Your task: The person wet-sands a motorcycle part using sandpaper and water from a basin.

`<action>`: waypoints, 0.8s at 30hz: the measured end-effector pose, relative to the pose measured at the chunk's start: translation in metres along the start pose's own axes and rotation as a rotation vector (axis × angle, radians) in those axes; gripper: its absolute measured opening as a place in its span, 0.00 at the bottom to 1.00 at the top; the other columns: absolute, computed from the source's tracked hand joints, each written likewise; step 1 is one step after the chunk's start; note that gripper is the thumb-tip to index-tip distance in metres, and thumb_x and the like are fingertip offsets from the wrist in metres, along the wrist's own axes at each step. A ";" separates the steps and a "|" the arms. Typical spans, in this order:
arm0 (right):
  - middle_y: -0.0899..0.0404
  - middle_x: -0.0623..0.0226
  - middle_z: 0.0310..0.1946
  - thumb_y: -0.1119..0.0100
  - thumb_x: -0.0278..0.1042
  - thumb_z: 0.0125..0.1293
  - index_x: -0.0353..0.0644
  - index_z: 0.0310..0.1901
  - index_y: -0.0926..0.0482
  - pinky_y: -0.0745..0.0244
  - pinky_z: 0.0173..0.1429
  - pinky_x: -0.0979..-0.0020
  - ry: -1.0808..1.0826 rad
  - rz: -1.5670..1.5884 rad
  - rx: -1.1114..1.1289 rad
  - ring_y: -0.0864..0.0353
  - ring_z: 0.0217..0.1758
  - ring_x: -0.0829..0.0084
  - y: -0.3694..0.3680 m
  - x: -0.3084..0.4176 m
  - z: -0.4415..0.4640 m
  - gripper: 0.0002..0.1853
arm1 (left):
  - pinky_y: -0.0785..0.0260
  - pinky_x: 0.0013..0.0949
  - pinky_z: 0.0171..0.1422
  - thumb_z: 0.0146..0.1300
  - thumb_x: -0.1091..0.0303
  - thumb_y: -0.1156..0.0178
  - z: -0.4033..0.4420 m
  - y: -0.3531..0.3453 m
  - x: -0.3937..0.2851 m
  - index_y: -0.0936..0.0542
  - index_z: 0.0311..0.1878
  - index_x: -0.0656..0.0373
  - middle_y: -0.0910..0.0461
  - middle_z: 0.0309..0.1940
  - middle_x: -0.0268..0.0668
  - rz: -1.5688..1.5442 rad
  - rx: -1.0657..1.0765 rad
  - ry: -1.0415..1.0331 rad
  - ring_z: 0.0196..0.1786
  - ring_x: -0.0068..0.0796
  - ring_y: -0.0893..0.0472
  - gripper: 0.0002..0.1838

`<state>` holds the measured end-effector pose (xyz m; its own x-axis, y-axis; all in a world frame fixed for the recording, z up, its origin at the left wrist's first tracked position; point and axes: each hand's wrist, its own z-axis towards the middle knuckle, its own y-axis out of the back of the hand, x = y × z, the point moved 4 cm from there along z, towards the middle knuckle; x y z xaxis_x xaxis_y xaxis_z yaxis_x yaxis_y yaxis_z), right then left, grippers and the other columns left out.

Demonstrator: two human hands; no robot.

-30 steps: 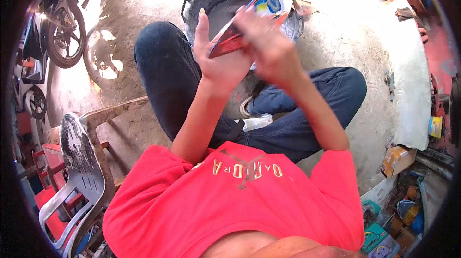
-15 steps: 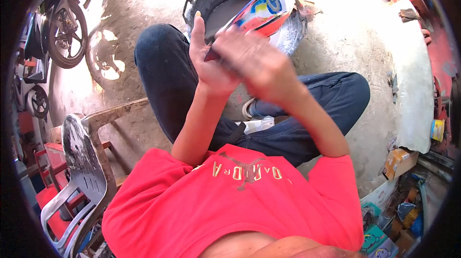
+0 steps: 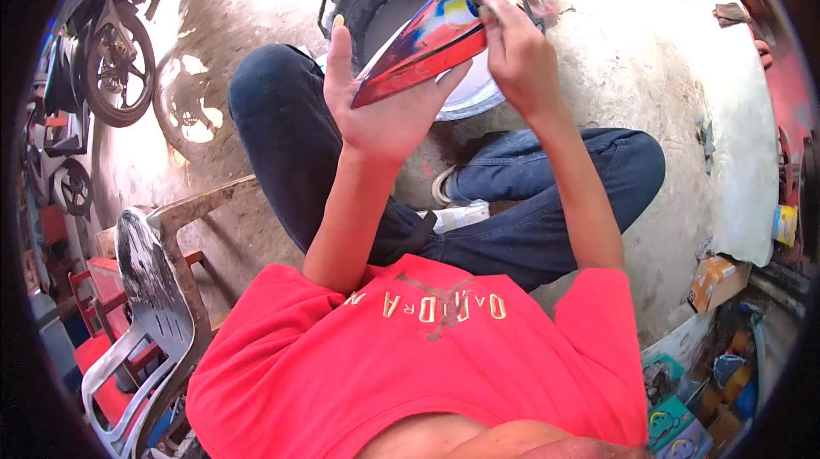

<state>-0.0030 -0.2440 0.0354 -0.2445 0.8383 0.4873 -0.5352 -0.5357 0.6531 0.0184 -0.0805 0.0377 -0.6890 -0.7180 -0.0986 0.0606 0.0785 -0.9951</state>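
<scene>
A pointed, glossy painted panel (image 3: 427, 51) in red, blue, yellow and white, resembling a motorcycle body panel, slants up to the right in front of me. My left hand (image 3: 380, 124) supports its lower end on the palm, with the thumb raised and the other fingers partly hidden behind it. Near the upper end, my right hand (image 3: 523, 53) presses bent fingertips against the coloured face. Whatever may lie under those fingertips cannot be made out. Behind the panel are a black tub (image 3: 363, 11) holding greyish liquid and a pale round basin (image 3: 478, 105).
My bent knees frame the work on a concrete floor (image 3: 615, 83). A worn plastic chair (image 3: 154, 288) stands at left, below a motorcycle wheel (image 3: 120, 62). At right are a long pale slab (image 3: 741, 143), a cardboard box (image 3: 716, 281) and assorted clutter.
My right hand has slid up the panel from its lower end to near its upper end, uncovering the painted face. My left hand stays beneath the lower end, shifted slightly left.
</scene>
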 end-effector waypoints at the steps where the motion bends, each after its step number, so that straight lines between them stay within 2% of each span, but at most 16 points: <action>1: 0.20 0.51 0.65 0.49 0.21 0.68 0.37 0.67 0.22 0.26 0.72 0.55 -0.065 -0.017 -0.031 0.21 0.70 0.52 -0.001 -0.015 -0.001 0.25 | 0.63 0.57 0.88 0.72 0.33 0.55 0.000 0.002 0.000 0.43 0.79 0.73 0.42 0.79 0.60 0.039 -0.029 0.005 0.83 0.51 0.43 0.51; 2: 0.20 0.52 0.65 0.48 0.22 0.68 0.38 0.67 0.22 0.26 0.73 0.56 0.022 -0.018 -0.044 0.21 0.70 0.53 0.000 -0.003 -0.003 0.25 | 0.64 0.56 0.88 0.73 0.33 0.55 0.000 0.001 0.000 0.42 0.78 0.75 0.41 0.78 0.62 0.006 -0.049 -0.003 0.82 0.53 0.42 0.51; 5: 0.19 0.54 0.64 0.45 0.25 0.66 0.39 0.66 0.21 0.26 0.73 0.56 0.277 0.025 -0.009 0.21 0.70 0.56 -0.007 0.061 -0.021 0.25 | 0.64 0.55 0.89 0.73 0.34 0.57 -0.001 0.009 -0.006 0.41 0.77 0.76 0.41 0.77 0.63 -0.273 0.257 0.111 0.82 0.54 0.42 0.50; 7: 0.18 0.56 0.64 0.43 0.25 0.63 0.40 0.65 0.20 0.27 0.74 0.56 0.429 0.087 0.103 0.20 0.71 0.59 -0.003 0.093 -0.027 0.26 | 0.63 0.55 0.88 0.73 0.34 0.57 0.003 0.013 -0.009 0.40 0.77 0.76 0.40 0.78 0.61 -0.254 0.226 0.095 0.82 0.54 0.41 0.49; 8: 0.19 0.58 0.65 0.42 0.24 0.60 0.42 0.65 0.19 0.28 0.76 0.56 0.440 0.080 0.090 0.21 0.71 0.63 -0.004 0.081 -0.024 0.28 | 0.63 0.55 0.88 0.73 0.35 0.57 0.001 0.015 -0.009 0.40 0.77 0.76 0.40 0.78 0.60 -0.248 0.204 0.087 0.82 0.54 0.41 0.49; 9: 0.20 0.54 0.66 0.44 0.26 0.67 0.39 0.65 0.20 0.28 0.75 0.57 0.402 0.009 0.060 0.21 0.71 0.59 -0.007 0.058 -0.019 0.24 | 0.62 0.55 0.88 0.73 0.35 0.57 -0.001 0.016 -0.009 0.40 0.77 0.75 0.40 0.78 0.59 -0.245 0.184 0.080 0.82 0.54 0.41 0.48; 10: 0.20 0.52 0.66 0.46 0.27 0.70 0.37 0.65 0.21 0.28 0.75 0.58 0.245 0.075 -0.020 0.21 0.71 0.56 -0.007 0.025 -0.012 0.22 | 0.62 0.57 0.88 0.70 0.42 0.51 0.003 -0.001 -0.005 0.41 0.77 0.76 0.39 0.78 0.61 -0.049 -0.028 -0.013 0.81 0.54 0.40 0.46; 13: 0.21 0.47 0.65 0.50 0.28 0.77 0.33 0.65 0.22 0.28 0.73 0.58 -0.113 0.122 -0.112 0.23 0.71 0.51 -0.007 -0.009 -0.016 0.20 | 0.61 0.59 0.88 0.65 0.51 0.47 0.006 0.001 -0.003 0.42 0.77 0.78 0.41 0.78 0.62 0.147 0.022 0.007 0.81 0.55 0.39 0.46; 14: 0.21 0.46 0.65 0.52 0.28 0.78 0.32 0.66 0.23 0.28 0.73 0.58 -0.209 0.112 -0.126 0.23 0.71 0.50 -0.005 -0.010 -0.012 0.19 | 0.61 0.57 0.89 0.58 0.58 0.47 0.005 0.003 -0.003 0.43 0.76 0.81 0.41 0.78 0.63 0.197 0.018 0.048 0.81 0.55 0.40 0.46; 15: 0.21 0.47 0.66 0.50 0.25 0.75 0.34 0.66 0.22 0.29 0.74 0.57 -0.186 0.184 -0.151 0.23 0.72 0.52 -0.003 0.008 -0.018 0.21 | 0.62 0.56 0.89 0.57 0.58 0.47 0.007 0.007 -0.004 0.43 0.76 0.82 0.41 0.78 0.64 0.072 0.099 0.076 0.81 0.56 0.40 0.47; 17: 0.21 0.49 0.66 0.48 0.24 0.72 0.37 0.66 0.21 0.28 0.74 0.57 0.201 0.091 -0.048 0.22 0.71 0.54 0.004 0.063 -0.027 0.22 | 0.62 0.55 0.89 0.55 0.60 0.48 0.005 0.012 -0.004 0.43 0.75 0.83 0.41 0.77 0.65 -0.185 0.241 0.123 0.81 0.56 0.41 0.47; 19: 0.21 0.50 0.66 0.48 0.23 0.70 0.38 0.66 0.21 0.28 0.74 0.56 0.271 0.062 0.012 0.22 0.71 0.55 0.004 0.066 -0.030 0.23 | 0.63 0.53 0.90 0.49 0.62 0.47 0.001 0.012 -0.006 0.45 0.76 0.83 0.42 0.77 0.65 0.099 -0.092 0.036 0.82 0.56 0.43 0.50; 20: 0.21 0.50 0.66 0.48 0.23 0.70 0.39 0.66 0.21 0.27 0.74 0.56 0.299 0.049 0.042 0.22 0.71 0.55 0.004 0.068 -0.032 0.23 | 0.63 0.54 0.90 0.47 0.62 0.47 0.005 0.007 -0.003 0.45 0.76 0.83 0.42 0.78 0.64 0.108 -0.046 0.026 0.83 0.56 0.43 0.51; 21: 0.20 0.51 0.65 0.49 0.23 0.70 0.38 0.66 0.21 0.27 0.74 0.56 0.238 0.000 -0.039 0.22 0.71 0.55 0.002 0.043 -0.025 0.23 | 0.63 0.54 0.90 0.46 0.62 0.47 0.007 0.001 -0.001 0.46 0.76 0.83 0.42 0.78 0.64 0.115 0.003 0.018 0.83 0.56 0.44 0.52; 23: 0.19 0.51 0.64 0.48 0.21 0.67 0.38 0.65 0.20 0.27 0.74 0.56 -0.110 -0.019 -0.088 0.21 0.71 0.55 0.005 -0.014 -0.013 0.24 | 0.64 0.57 0.89 0.43 0.62 0.47 0.006 -0.004 0.000 0.46 0.76 0.82 0.43 0.78 0.64 0.132 0.006 0.054 0.84 0.56 0.46 0.54; 24: 0.19 0.51 0.64 0.48 0.20 0.67 0.38 0.65 0.20 0.27 0.75 0.56 -0.139 -0.010 -0.070 0.22 0.71 0.55 0.005 -0.018 -0.017 0.24 | 0.64 0.58 0.89 0.43 0.62 0.47 0.006 -0.004 0.001 0.46 0.76 0.82 0.43 0.78 0.64 0.144 0.001 0.062 0.84 0.56 0.46 0.54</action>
<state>-0.0147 -0.2606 0.0204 -0.1268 0.8191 0.5595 -0.5930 -0.5147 0.6192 0.0219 -0.0859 0.0417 -0.7168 -0.6550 -0.2392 0.1628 0.1763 -0.9708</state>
